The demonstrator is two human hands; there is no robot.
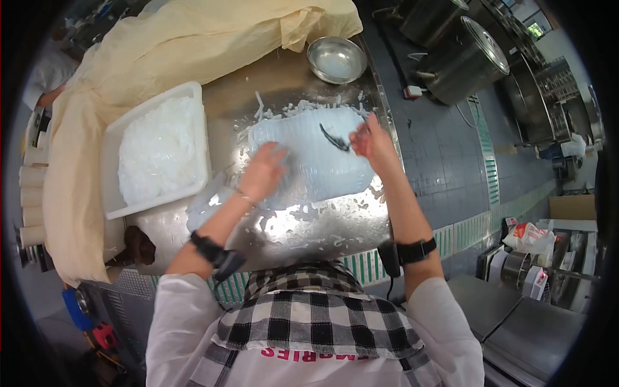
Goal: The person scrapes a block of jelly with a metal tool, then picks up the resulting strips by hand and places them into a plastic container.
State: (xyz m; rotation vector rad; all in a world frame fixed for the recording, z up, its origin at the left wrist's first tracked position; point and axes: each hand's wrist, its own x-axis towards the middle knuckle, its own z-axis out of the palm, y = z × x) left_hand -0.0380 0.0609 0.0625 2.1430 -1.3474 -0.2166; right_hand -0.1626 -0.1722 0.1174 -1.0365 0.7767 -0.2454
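Observation:
A large, pale, translucent jelly-like block [303, 164] with ridged lines across its top sits on the metal table [290, 229]. Over its left part is my left hand [263, 171], its fingers apart and slightly blurred. My right hand [374, 143] hovers by the block's right edge with fingers loosely curled and apart. Just left of those fingertips, a dark, curved, slim tool [334, 137] overlaps the top of the block. White scraps [309, 106] lie along the block's far edge. Left of my left forearm is a piece of clear film or jelly [209, 201].
A white tray [205, 138] heaped with glossy white jelly strips [158, 148] stands at the left. Cream cloth [187, 39] drapes along the far and left sides. At the far right corner is a metal bowl [336, 59]. Steel pots [464, 61] stand beyond; another person's arm [50, 97] shows far left.

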